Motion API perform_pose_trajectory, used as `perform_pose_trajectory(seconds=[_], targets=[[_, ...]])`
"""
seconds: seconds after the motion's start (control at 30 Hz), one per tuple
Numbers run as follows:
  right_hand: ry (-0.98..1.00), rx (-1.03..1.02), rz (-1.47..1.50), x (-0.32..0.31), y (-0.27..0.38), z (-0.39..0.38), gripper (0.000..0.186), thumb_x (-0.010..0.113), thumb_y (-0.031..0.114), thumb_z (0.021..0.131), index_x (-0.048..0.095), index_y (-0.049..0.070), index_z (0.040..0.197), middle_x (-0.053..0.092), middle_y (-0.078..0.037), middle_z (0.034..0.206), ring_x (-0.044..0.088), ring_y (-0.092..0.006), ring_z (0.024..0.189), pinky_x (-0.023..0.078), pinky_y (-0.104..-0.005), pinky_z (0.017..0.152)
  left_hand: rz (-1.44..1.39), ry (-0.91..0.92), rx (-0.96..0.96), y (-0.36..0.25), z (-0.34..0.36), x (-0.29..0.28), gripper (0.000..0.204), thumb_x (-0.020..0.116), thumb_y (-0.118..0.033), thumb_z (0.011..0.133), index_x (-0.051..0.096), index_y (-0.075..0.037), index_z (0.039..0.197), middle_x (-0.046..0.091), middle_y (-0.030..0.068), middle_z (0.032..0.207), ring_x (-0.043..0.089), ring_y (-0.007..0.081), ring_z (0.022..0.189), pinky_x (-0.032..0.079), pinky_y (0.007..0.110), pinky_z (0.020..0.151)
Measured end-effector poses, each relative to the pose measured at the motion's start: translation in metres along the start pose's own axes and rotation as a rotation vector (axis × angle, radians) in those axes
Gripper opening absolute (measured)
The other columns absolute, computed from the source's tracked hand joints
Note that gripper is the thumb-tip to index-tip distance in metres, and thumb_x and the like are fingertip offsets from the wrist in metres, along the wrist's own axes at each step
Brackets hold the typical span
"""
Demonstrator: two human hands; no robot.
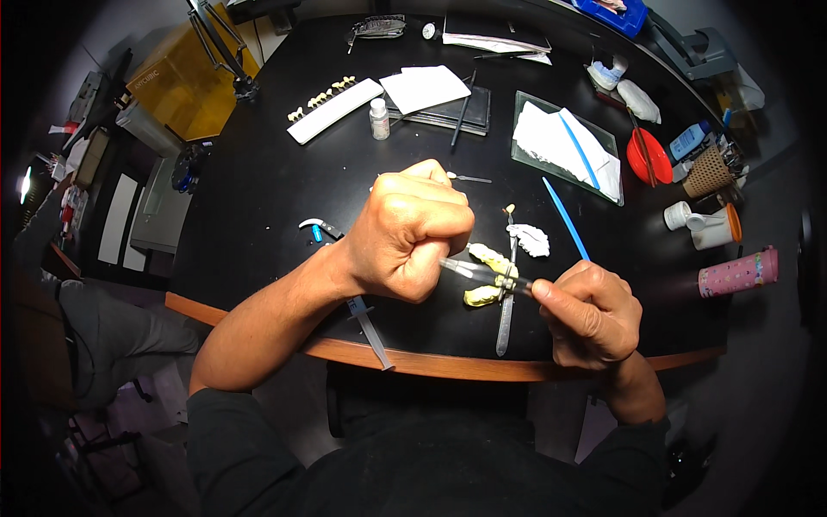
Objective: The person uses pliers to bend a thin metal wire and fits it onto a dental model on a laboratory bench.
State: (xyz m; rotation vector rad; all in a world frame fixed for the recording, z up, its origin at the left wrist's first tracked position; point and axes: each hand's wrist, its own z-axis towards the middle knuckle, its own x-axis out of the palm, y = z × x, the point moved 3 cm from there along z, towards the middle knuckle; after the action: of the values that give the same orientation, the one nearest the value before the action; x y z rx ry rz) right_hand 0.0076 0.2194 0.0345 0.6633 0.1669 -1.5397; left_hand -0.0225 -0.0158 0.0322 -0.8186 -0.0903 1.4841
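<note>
Above the middle of the desk, my left hand point(413, 231) is closed in a fist; whatever lies inside it is hidden. My right hand point(594, 314) pinches a slim pen-like tool point(478, 274) with a dark grip and silvery front. Its pale tip points left and reaches the edge of my left fist; I cannot tell whether they touch. Beneath the tool lie yellow-green lumps point(481, 296) and a metal spatula point(505, 326). A white crumpled lump point(529, 240) sits beside the spatula. Partly behind my left forearm is a syringe point(372, 334), overhanging the desk's front edge.
A blue stick point(564, 215) lies beyond my right hand. Farther back are a white strip with small tooth-like pieces point(334, 110), a small bottle point(379, 119), and a glass plate point(616, 196) bearing white paper. To the right stand a red bowl point(659, 155) and pink tumbler point(736, 274).
</note>
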Motion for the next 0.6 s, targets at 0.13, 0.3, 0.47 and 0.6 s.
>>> perform_pose_trajectory(seconds=[0.13,0.3,0.47,0.6], targets=[[0.083,-0.007,0.053,-0.0011,0.0034,0.0000,0.052,0.076,-0.013,0.063,0.078,0.001,0.114,0.051,0.000,0.071,0.052,-0.0107,0.055,0.038,-0.0241,0.044,-0.005,-0.002,-0.009,0.0009,-0.0008,0.0008,0.006,0.047,-0.003,0.053,0.047,-0.008,0.057,0.045,0.0050,0.053,0.042,0.0258,0.048,0.038,0.035,0.062],[0.045,0.024,0.014,-0.0022,0.0002,0.0020,0.050,0.074,-0.012,0.063,0.079,-0.001,0.112,0.051,0.000,0.070,0.053,-0.0110,0.055,0.039,-0.0248,0.045,0.012,0.004,-0.006,0.0008,-0.0015,0.0009,0.006,0.047,-0.004,0.053,0.047,-0.007,0.057,0.046,0.0054,0.054,0.041,0.0263,0.048,0.038,0.035,0.062],[0.023,0.020,-0.024,-0.0008,0.0016,0.0012,0.046,0.074,-0.011,0.066,0.079,0.000,0.110,0.051,0.000,0.071,0.053,-0.0107,0.055,0.039,-0.0251,0.045,-0.018,0.007,-0.017,0.0005,-0.0011,0.0010,0.005,0.047,-0.005,0.053,0.047,-0.007,0.058,0.046,0.0057,0.054,0.040,0.0265,0.049,0.038,0.035,0.062],[0.061,-0.009,0.053,-0.0003,0.0028,0.0016,0.052,0.075,-0.013,0.064,0.078,0.000,0.113,0.050,0.000,0.070,0.052,-0.0109,0.055,0.039,-0.0249,0.044,-0.003,0.017,-0.015,-0.0003,-0.0018,0.0006,0.005,0.047,-0.005,0.053,0.047,-0.007,0.058,0.046,0.0060,0.054,0.041,0.0267,0.049,0.038,0.036,0.062]])
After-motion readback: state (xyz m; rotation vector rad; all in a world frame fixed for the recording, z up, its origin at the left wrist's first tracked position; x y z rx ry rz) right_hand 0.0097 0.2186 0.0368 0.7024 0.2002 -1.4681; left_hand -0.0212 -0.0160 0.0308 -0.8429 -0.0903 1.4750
